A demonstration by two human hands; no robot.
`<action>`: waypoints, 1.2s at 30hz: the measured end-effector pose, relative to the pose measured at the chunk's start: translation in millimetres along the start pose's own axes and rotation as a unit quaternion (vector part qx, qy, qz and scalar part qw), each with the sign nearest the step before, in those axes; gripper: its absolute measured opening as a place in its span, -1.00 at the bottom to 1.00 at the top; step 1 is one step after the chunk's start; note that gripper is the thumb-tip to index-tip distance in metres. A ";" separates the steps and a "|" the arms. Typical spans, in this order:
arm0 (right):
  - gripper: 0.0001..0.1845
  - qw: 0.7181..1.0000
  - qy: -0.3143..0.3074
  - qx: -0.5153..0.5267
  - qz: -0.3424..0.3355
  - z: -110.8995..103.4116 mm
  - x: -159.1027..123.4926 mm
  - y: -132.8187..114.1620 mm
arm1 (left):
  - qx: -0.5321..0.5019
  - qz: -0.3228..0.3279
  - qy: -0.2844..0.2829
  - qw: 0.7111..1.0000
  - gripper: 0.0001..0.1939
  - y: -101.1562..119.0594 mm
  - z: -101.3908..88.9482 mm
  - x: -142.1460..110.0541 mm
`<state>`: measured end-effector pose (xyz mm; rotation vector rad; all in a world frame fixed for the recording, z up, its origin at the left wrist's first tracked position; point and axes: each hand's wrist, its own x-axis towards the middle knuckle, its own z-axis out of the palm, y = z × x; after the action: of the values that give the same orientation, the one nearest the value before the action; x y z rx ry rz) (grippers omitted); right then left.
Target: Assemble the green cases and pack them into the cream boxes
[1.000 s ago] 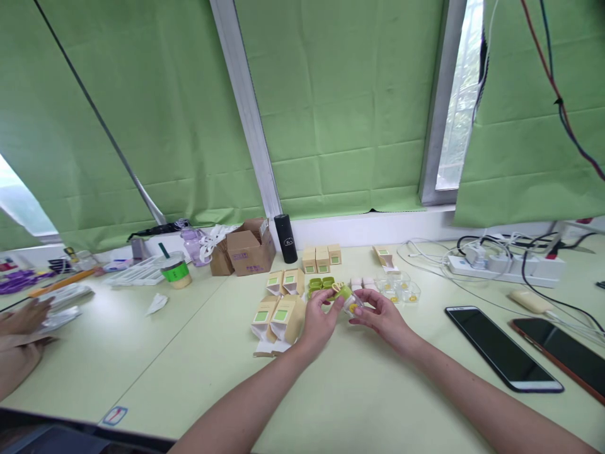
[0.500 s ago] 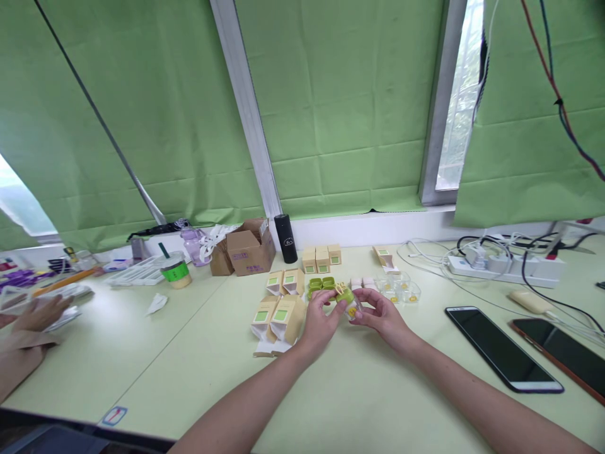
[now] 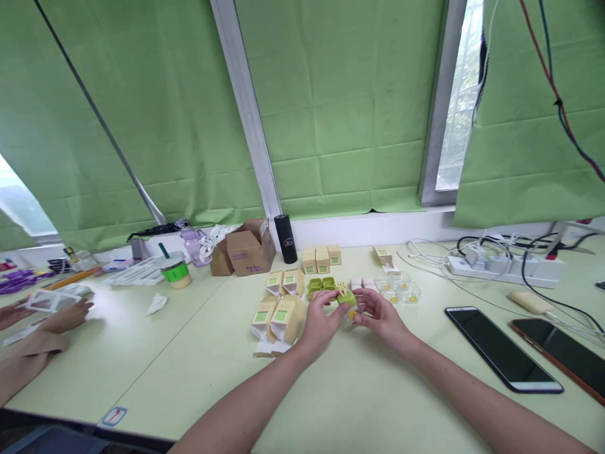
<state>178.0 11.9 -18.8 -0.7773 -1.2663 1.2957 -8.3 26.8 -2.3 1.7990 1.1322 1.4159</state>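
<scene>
A small green case [image 3: 346,298] with a pale yellow loop on top is between the fingertips of my left hand [image 3: 322,320], thumb pressed along its side. Directly under it sits a clear part with a yellow mark [image 3: 352,314], gripped by the closed fingers of my right hand [image 3: 382,315]. Whether the two parts are fully joined I cannot tell. Just behind my hands stand several green pieces [image 3: 317,286], pale pink pieces [image 3: 363,283] and clear cups with yellow marks [image 3: 401,290]. Left of my hands are cream cartons with green labels [image 3: 287,317], flaps open.
More cartons [image 3: 321,258] stand behind, beside a black bottle [image 3: 285,238] and a cardboard box [image 3: 250,249]. Right lie two phones [image 3: 503,348] and a power strip [image 3: 505,270] with cables. At far left a co-worker's hands [image 3: 66,315] hold a white frame [image 3: 50,301]. A drink cup [image 3: 176,272] stands nearby.
My hands stay in nearly the same place; the green case has tilted slightly, lower over the clear part. At far left the co-worker's hands have moved right and lifted a white frame.
</scene>
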 end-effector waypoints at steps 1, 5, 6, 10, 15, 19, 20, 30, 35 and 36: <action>-0.38 1.000 -0.003 0.003 -0.001 0.5 -0.4 -0.4 | 0.003 0.000 -0.003 1.000 -0.58 0.3 0.0 0.0; -0.36 1.000 -0.015 0.006 0.002 2.5 -2.3 -2.9 | 0.015 -0.001 -0.009 1.000 -0.58 1.6 0.1 -0.6; -0.35 1.000 -0.016 0.005 0.004 2.8 -2.6 -3.6 | 0.017 -0.001 -0.009 1.000 -0.57 1.9 0.2 -0.7; -0.32 1.000 -0.012 0.006 0.007 3.2 -2.7 -5.1 | 0.021 -0.003 -0.006 1.000 -0.57 3.2 1.0 -0.9; -0.32 1.000 -0.009 0.003 0.007 2.9 -2.8 -6.0 | 0.023 -0.012 -0.013 1.000 -0.56 5.0 1.1 -1.5; -0.33 1.000 -0.007 0.015 0.001 3.4 -4.4 -9.0 | 0.013 -0.009 -0.024 1.000 -0.56 7.3 -0.7 -4.4; -0.33 1.000 -0.008 0.018 -0.002 3.6 -4.9 -10.0 | 0.012 -0.004 -0.031 0.999 -0.57 8.2 -1.3 -5.6; -0.43 0.999 -0.019 0.019 -0.036 3.3 -5.8 -11.6 | 0.045 0.030 -0.065 0.996 -0.53 9.8 0.4 -13.2; -0.52 0.999 -0.025 0.013 -0.043 2.3 -4.3 -7.4 | 0.047 0.031 -0.062 0.997 -0.59 11.9 1.6 -12.8; -0.53 0.999 -0.024 0.011 -0.046 1.7 -3.6 -6.7 | 0.046 0.031 -0.060 0.997 -0.60 12.5 1.6 -12.7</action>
<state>178.7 6.8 -12.9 -0.6686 -1.3088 1.2580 -4.4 9.8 1.8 1.9727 1.1038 1.2895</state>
